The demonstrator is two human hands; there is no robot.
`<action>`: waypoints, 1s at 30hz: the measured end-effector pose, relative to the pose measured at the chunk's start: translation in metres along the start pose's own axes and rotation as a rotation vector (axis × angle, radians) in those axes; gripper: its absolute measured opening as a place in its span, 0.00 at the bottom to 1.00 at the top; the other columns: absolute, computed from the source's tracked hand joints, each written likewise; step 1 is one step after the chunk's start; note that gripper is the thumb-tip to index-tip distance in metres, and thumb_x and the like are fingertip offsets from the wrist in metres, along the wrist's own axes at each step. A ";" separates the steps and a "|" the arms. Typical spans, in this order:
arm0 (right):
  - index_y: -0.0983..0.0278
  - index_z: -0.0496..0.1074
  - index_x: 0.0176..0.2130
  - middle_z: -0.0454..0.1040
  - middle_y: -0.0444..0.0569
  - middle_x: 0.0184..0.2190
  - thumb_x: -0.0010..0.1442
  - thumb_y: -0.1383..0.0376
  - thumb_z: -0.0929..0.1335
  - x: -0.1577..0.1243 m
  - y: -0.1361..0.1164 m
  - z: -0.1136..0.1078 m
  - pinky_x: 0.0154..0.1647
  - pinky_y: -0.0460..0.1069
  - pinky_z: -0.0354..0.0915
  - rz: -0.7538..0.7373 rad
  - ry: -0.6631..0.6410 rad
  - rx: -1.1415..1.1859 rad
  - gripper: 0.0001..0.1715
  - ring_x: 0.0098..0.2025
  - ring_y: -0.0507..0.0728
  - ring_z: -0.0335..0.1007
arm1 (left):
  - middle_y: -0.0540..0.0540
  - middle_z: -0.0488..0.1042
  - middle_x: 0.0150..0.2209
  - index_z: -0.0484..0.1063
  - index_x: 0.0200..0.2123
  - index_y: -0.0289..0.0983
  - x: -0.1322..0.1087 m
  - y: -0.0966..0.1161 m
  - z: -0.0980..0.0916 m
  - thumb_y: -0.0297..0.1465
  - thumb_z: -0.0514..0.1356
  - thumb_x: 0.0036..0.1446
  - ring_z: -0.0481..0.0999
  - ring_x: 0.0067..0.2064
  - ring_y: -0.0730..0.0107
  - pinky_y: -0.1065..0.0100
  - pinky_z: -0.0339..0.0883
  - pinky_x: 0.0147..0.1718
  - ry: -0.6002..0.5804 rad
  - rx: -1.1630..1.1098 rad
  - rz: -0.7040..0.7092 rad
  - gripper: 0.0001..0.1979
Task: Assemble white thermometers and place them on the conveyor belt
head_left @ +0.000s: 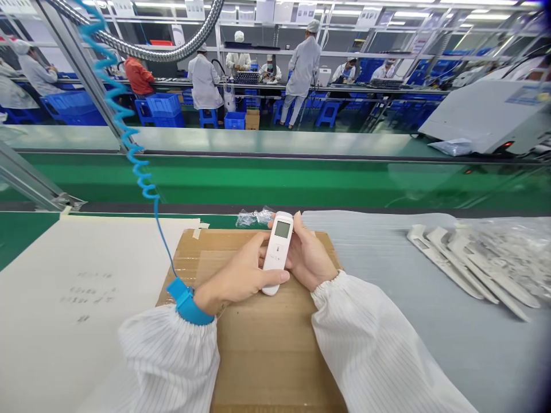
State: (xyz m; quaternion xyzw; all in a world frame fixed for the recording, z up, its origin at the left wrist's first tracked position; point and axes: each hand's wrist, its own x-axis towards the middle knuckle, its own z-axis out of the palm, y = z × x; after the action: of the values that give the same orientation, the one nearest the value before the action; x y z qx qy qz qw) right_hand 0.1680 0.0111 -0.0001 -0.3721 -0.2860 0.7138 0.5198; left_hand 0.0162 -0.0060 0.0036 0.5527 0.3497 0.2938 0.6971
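Left hand and right hand curled around a white handheld thermometer, screen tilted upward for viewing, just above a cardboard sheet.

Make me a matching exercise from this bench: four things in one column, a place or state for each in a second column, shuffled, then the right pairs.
Things
1. White handheld device
2. Blue wrist strap
3. Cardboard sheet
4. White plastic parts

Places and states
A. Piled on a translucent plastic sheet, to the right of the hands
B. Around the left wrist
C. Held by the left hand and the right hand
D. Lying beneath the hands

Right pairs
1-C
2-B
3-D
4-A
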 end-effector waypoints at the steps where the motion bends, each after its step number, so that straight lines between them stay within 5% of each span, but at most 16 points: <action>1: 0.59 0.76 0.39 0.71 0.43 0.27 0.53 0.40 0.72 0.000 0.000 0.000 0.13 0.45 0.47 -0.001 0.006 0.002 0.28 0.20 0.49 0.56 | 0.43 0.75 0.45 0.61 0.57 0.40 0.000 0.000 0.000 0.29 0.69 0.51 0.73 0.40 0.68 0.69 0.66 0.32 0.004 0.001 -0.001 0.31; 11: 0.57 0.76 0.43 0.70 0.43 0.25 0.53 0.39 0.71 0.000 0.001 -0.003 0.14 0.45 0.47 -0.009 -0.009 -0.008 0.30 0.19 0.49 0.53 | 0.42 0.75 0.46 0.62 0.55 0.38 0.001 0.000 0.002 0.29 0.68 0.52 0.75 0.40 0.67 0.67 0.68 0.33 0.017 -0.012 0.006 0.29; 22: 0.59 0.76 0.41 0.76 0.44 0.35 0.53 0.41 0.72 -0.001 -0.001 0.001 0.14 0.45 0.52 -0.004 0.022 0.023 0.27 0.20 0.48 0.58 | 0.43 0.75 0.45 0.62 0.54 0.39 0.002 -0.002 0.001 0.29 0.68 0.52 0.75 0.41 0.67 0.68 0.68 0.32 0.012 -0.020 0.016 0.28; 30: 0.59 0.77 0.40 0.74 0.43 0.30 0.53 0.39 0.72 0.000 0.000 0.001 0.15 0.45 0.50 -0.005 0.021 0.006 0.29 0.19 0.48 0.55 | 0.42 0.75 0.46 0.62 0.55 0.38 0.002 0.000 0.002 0.27 0.69 0.49 0.74 0.40 0.67 0.69 0.67 0.31 0.009 0.001 0.013 0.31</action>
State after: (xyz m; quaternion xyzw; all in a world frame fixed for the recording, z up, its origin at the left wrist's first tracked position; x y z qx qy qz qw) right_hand 0.1675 0.0114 0.0003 -0.3772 -0.2792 0.7095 0.5258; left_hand 0.0190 -0.0055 0.0039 0.5540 0.3494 0.3006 0.6933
